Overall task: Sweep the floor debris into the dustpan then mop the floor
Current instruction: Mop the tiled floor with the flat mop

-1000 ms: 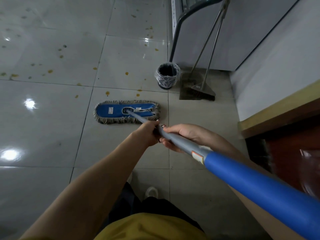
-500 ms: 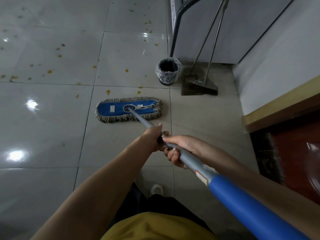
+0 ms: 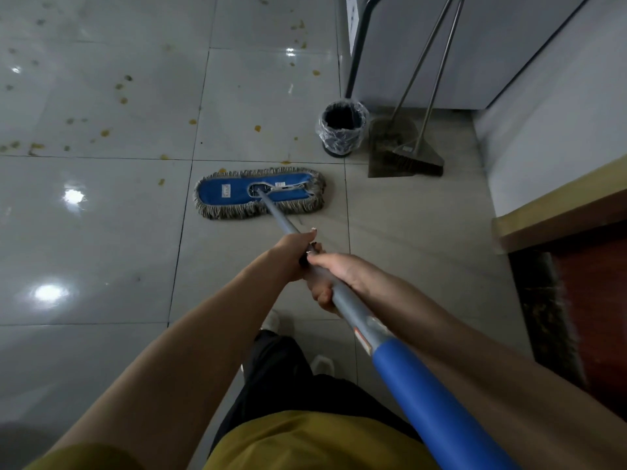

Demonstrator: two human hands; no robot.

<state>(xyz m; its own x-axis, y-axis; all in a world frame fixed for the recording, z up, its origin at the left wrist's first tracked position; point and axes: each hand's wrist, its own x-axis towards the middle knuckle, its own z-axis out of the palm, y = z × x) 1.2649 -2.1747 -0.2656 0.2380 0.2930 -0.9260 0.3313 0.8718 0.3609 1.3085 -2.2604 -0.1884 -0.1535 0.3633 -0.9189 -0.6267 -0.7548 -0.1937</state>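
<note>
Both hands, left (image 3: 294,255) and right (image 3: 334,278), are gripping the mop (image 3: 259,193) handle; head is lying at 12 o'clock. Mopping step; next, pushing toward spots (image 3: 105,133) at 10 o'clock.

We count one mop (image 3: 259,193), one bin (image 3: 342,128), one dustpan (image 3: 390,150) and one broom (image 3: 419,159), the last three beyond the mop's right end. Two hands on the mop pole. Yellow spots beyond the mop: dozens, uncountable.
</note>
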